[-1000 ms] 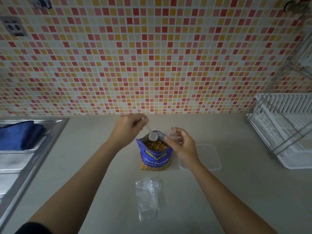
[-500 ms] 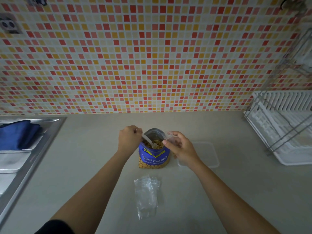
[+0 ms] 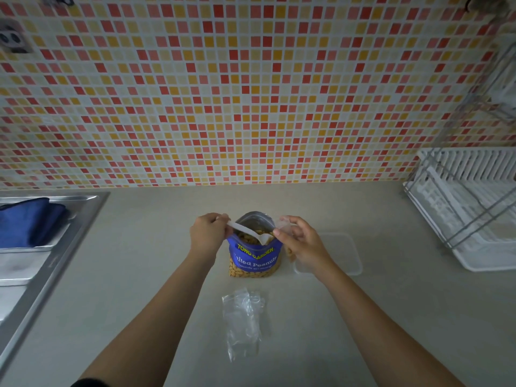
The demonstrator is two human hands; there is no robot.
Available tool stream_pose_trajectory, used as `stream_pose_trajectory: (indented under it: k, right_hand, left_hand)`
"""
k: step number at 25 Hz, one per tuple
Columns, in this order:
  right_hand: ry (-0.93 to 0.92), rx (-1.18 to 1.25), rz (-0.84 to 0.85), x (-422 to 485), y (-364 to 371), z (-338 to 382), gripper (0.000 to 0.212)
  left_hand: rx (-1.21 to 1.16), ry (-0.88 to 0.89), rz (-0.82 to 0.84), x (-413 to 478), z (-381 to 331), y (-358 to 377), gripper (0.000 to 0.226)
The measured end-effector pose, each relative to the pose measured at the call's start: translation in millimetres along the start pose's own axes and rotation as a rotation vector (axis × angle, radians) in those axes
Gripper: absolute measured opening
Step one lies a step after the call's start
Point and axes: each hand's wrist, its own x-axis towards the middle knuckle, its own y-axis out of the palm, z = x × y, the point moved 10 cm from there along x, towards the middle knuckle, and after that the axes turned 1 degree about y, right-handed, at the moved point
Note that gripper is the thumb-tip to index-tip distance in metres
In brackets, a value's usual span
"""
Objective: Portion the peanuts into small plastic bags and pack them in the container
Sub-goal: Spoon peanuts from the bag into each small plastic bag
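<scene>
Peanut pouch (image 3: 254, 258) upright, mouth up, left hand (image 3: 208, 233) grip grasping spoon (image 3: 248, 233) angled rightward inside, right hand (image 3: 303, 241) pinching small bag (image 3: 282, 227)

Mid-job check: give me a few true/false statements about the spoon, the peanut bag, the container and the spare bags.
1. The left hand holds the white spoon, its bowl inside the open peanut bag. True.
2. The peanut bag lies flat on its side. False: it stands upright on the counter.
3. The right hand pinches a small clear bag beside the peanut bag's mouth. True.
4. The clear container sits left of the peanut bag. False: it sits to its right, behind the right hand.
5. The spare bags lie inside the clear container. False: they lie on the counter, nearer the person than the peanut bag.
</scene>
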Motion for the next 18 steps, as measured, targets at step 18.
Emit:
stream_pose_trajectory:
  k: [18]
  right_hand:
    - [-0.291,-0.741,-0.147,2.3,23.4,51.3,0.053]
  left_hand:
    - [0.034,0.376,-0.070,-17.1,-97.9,-43.4,0.020]
